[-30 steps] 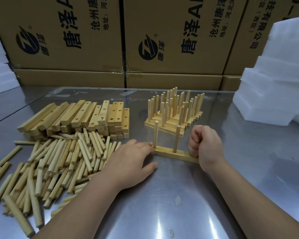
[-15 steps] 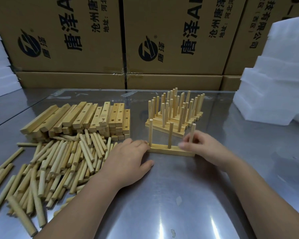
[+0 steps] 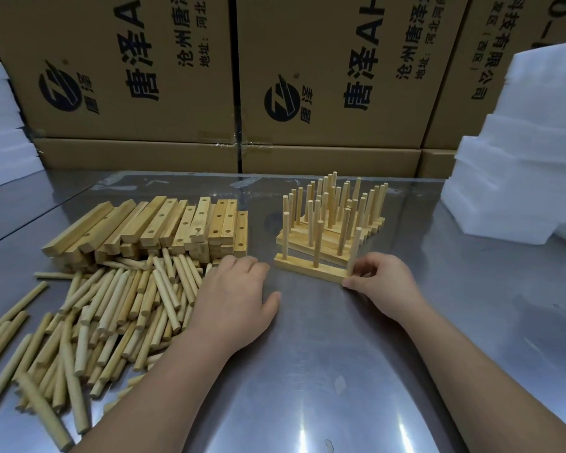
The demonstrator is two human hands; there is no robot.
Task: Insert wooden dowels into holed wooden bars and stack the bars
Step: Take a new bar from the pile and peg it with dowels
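Observation:
A wooden bar (image 3: 307,269) with three upright dowels lies on the steel table, just in front of the group of finished bars (image 3: 334,220) bristling with dowels. My right hand (image 3: 384,282) grips the bar's right end, thumb at the front corner and fingers behind the rightmost dowel (image 3: 354,250). My left hand (image 3: 234,297) rests flat on the table with relaxed fingers, a little left of the bar, its knuckles beside the heap of loose dowels (image 3: 105,305). A stack of bare holed bars (image 3: 164,228) sits behind that heap.
Large cardboard boxes (image 3: 327,76) line the table's far edge. White foam blocks (image 3: 523,178) stand at the right, and more foam (image 3: 0,125) is at the far left. The shiny steel table (image 3: 307,371) stretches toward me between my forearms.
A third dowel went into the bar's right end. My right hand went from a fist beside the bar to gripping its right end, and the bar slid toward the finished group. My left hand let go.

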